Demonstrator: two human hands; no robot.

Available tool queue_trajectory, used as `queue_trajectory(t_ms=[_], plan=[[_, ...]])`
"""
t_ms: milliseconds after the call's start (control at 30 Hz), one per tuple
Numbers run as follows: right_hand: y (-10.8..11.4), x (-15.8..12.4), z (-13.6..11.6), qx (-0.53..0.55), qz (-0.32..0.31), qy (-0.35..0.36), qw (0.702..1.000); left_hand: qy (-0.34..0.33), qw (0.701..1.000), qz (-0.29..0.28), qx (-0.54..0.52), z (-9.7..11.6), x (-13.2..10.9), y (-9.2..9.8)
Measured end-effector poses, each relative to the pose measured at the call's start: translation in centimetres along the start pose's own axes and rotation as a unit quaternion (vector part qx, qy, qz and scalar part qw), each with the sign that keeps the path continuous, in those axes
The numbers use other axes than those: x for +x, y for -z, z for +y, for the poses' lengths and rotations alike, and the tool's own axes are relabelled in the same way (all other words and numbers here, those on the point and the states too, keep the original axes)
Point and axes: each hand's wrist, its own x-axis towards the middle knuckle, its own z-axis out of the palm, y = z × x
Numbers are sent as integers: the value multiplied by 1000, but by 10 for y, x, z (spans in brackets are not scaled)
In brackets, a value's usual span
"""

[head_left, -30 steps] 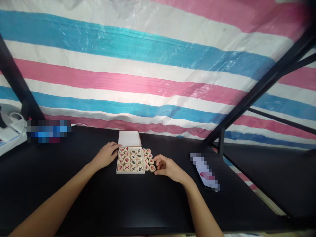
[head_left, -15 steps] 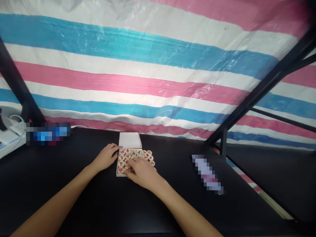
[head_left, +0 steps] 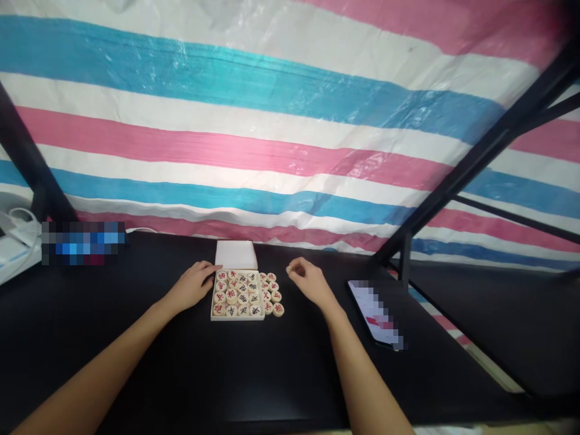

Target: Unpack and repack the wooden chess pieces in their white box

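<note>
Between my fingertips and thumb, my right hand (head_left: 310, 281) pinches a round Chinese chess piece (head_left: 289, 270) over the table, right of the box. A shallow white box (head_left: 237, 318) is filled with rows of pale round pieces, their characters red on the left and mostly black on the right. Its lid (head_left: 235, 255) stands open behind it. My left hand (head_left: 196, 284) lies at the box's left back corner, fingers stretched toward the lid's edge. Against the box's right side sit several loose red-marked pieces (head_left: 276, 296) in two columns.
On the black table (head_left: 217, 374), a phone (head_left: 371, 314) with a partly pixelated screen lies to the right. A pixelated blue object (head_left: 84, 243) and white cables (head_left: 27, 232) are at the left back. Black metal posts (head_left: 446, 181) and a striped sheet (head_left: 254, 139) stand behind.
My right hand has moved from over the box to its right and back, a chess piece in its fingers. Pieces it covered now show. My left hand stays by the box.
</note>
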Motion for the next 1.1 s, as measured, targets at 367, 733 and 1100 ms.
queue_trajectory(t_ms=[367, 733, 1100], plan=[[-18, 1, 23, 24, -70, 10, 997, 10, 1000, 2, -27, -1, -4, 2], [-16, -1, 12, -22, -38, 24, 999, 5, 999, -6, -31, 2, -4, 4], [-54, -41, -83, -46, -119, 271, 954, -2, 1000, -1, -23, 5, -4, 3]])
